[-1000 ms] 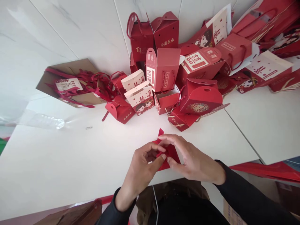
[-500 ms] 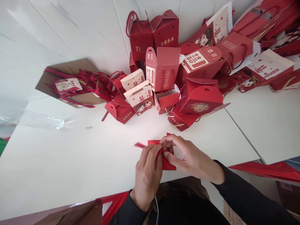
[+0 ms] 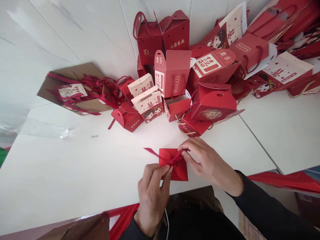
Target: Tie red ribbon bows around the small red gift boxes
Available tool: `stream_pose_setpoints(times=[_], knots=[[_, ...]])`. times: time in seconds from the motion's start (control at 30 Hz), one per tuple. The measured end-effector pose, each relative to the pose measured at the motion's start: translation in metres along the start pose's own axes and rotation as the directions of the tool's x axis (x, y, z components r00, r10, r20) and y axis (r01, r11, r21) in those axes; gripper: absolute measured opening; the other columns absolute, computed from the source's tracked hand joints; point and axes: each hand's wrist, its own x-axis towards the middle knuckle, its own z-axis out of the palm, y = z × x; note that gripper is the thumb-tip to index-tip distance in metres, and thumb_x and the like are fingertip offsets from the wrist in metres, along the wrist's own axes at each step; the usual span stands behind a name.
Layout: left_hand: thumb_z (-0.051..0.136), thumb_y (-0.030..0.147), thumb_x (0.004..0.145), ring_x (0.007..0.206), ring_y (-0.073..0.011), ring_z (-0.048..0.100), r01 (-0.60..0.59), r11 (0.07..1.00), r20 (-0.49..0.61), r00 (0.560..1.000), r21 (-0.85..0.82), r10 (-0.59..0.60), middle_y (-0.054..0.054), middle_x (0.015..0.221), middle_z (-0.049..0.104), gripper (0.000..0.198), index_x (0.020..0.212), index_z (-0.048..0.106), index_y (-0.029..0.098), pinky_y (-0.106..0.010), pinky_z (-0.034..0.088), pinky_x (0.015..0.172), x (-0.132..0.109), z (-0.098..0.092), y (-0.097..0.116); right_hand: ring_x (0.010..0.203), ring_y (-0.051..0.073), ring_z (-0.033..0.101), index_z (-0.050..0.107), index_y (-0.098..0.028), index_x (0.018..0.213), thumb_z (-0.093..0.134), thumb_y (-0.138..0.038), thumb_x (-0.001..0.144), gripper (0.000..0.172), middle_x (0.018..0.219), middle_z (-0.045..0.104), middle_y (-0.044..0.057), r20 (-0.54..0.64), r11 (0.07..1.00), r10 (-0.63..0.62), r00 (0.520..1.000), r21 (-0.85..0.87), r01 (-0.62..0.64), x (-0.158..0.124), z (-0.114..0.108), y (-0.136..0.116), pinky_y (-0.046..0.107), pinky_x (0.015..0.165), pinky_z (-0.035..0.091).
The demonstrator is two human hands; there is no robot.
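Pinching ribbon [image 3: 153, 152], both hands [image 3: 152, 188] [image 3: 208, 163] flank the red box [image 3: 179, 171].

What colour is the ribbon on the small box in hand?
Red ribbon, same as the box; head view.

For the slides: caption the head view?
Left hand and right hand pinch red ribbon over small red box; gift boxes behind.

The one camera sits on the person's head, over the near edge of the white tabletop [image 3: 62, 173], and faces forward and steeply down. The left hand [image 3: 152, 190] and right hand [image 3: 210, 165] show close, low in the middle of the frame, about the small red paper box [image 3: 178, 170], while the heap of red paper gift boxes [image 3: 190, 66] along the far side lies farther off, filling the upper half to the right.
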Motion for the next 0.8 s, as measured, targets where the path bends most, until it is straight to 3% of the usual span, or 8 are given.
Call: stream_pose_setpoints(times=[0.17, 0.3, 0.37, 0.47, 0.57, 0.7, 0.8], knots=[[0.053, 0.02, 0.1, 0.061, -0.0121, 0.052, 0.241, 0.967, 0.144, 0.963, -0.079, -0.228, 0.0, 0.081, 0.057, 0.011, 0.094, 0.063, 0.023, -0.023, 0.045, 0.055, -0.013, -0.004, 0.0, 0.084, 0.025, 0.06, 0.054, -0.021, 0.097, 0.044, -0.013, 0.102, 0.014, 0.09, 0.063, 0.006, -0.029, 0.995, 0.076, 0.997, -0.064, -0.078, -0.007, 0.002, 0.007, 0.04, 0.074, 0.049], [0.051, 0.03, 0.101, 0.066, -0.0142, 0.056, 0.421, 0.894, 0.137, 0.905, -0.154, -0.403, -0.001, 0.081, 0.057, 0.017, 0.088, 0.057, 0.022, -0.023, 0.046, 0.054, -0.019, -0.003, -0.002, 0.084, 0.024, 0.062, 0.054, -0.023, 0.098, 0.045, -0.015, 0.101, 0.012, 0.091, 0.064, 0.006, -0.044, 0.992, 0.099, 0.994, -0.068, -0.102, -0.009, 0.004, 0.002, 0.038, 0.073, 0.049], [0.052, 0.033, 0.101, 0.065, -0.015, 0.057, 0.413, 0.898, 0.139, 0.909, -0.153, -0.394, -0.002, 0.08, 0.058, 0.016, 0.089, 0.058, 0.023, -0.024, 0.047, 0.054, -0.019, -0.003, -0.002, 0.085, 0.024, 0.061, 0.054, -0.023, 0.098, 0.046, -0.015, 0.1, 0.011, 0.091, 0.064, 0.006, -0.06, 0.992, 0.107, 0.992, -0.055, -0.11, -0.009, 0.003, -0.002, 0.038, 0.074, 0.05], [0.056, 0.025, 0.098, 0.072, -0.016, 0.061, 0.296, 0.949, 0.167, 0.947, -0.112, -0.276, -0.003, 0.089, 0.062, 0.007, 0.101, 0.062, 0.023, -0.027, 0.051, 0.061, -0.015, -0.005, -0.003, 0.083, 0.022, 0.059, 0.054, -0.024, 0.095, 0.053, -0.016, 0.095, 0.008, 0.09, 0.064, 0.004, -0.082, 0.99, 0.138, 0.987, 0.032, -0.136, -0.009, -0.001, -0.009, 0.036, 0.074, 0.05], [0.056, 0.014, 0.094, 0.084, -0.0175, 0.065, 0.246, 0.961, 0.175, 0.959, -0.123, -0.223, -0.005, 0.099, 0.063, 0.017, 0.106, 0.061, 0.024, -0.028, 0.054, 0.069, -0.012, -0.006, -0.002, 0.077, 0.019, 0.056, 0.056, -0.026, 0.093, 0.058, -0.02, 0.093, 0.006, 0.087, 0.064, 0.001, -0.027, 0.954, 0.234, 0.972, 0.199, -0.224, -0.008, -0.003, -0.014, 0.03, 0.065, 0.048], [0.052, 0.012, 0.095, 0.088, -0.0177, 0.065, 0.304, 0.926, 0.177, 0.947, -0.224, -0.268, -0.004, 0.098, 0.065, 0.017, 0.102, 0.061, 0.025, -0.028, 0.053, 0.074, -0.012, -0.008, 0.001, 0.076, 0.017, 0.057, 0.058, -0.026, 0.09, 0.059, -0.022, 0.091, 0.004, 0.087, 0.067, -0.001, 0.022, 0.88, 0.334, 0.942, 0.351, -0.32, -0.007, 0.0, -0.017, 0.028, 0.064, 0.047], [0.052, 0.023, 0.099, 0.084, -0.0182, 0.064, 0.442, 0.853, 0.183, 0.896, -0.279, -0.405, -0.003, 0.093, 0.067, 0.009, 0.099, 0.061, 0.025, -0.028, 0.051, 0.071, -0.014, -0.008, 0.005, 0.072, 0.016, 0.057, 0.059, -0.025, 0.087, 0.061, -0.022, 0.088, 0.004, 0.085, 0.068, -0.001, 0.007, 0.858, 0.382, 0.924, 0.369, -0.357, -0.006, 0.004, -0.015, 0.028, 0.066, 0.049]])
